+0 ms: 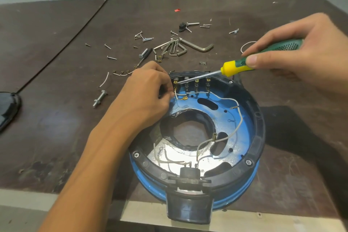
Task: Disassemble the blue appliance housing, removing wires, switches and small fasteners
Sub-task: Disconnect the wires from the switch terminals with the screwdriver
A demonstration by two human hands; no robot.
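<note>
Left hand (pixel 150 90) pinches white wire (pixel 176 97) at switch row (pixel 197 83), twelve o'clock of housing (pixel 258 128). Right hand (pixel 301 49) grips screwdriver (pixel 236 66), tip at leftmost terminal. Next, likely: lever connector free, gently.

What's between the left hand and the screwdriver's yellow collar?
In the head view, only the screwdriver's shaft, crossing the row of switch terminals at the housing's far rim toward the left hand, which pinches a white wire.
</note>
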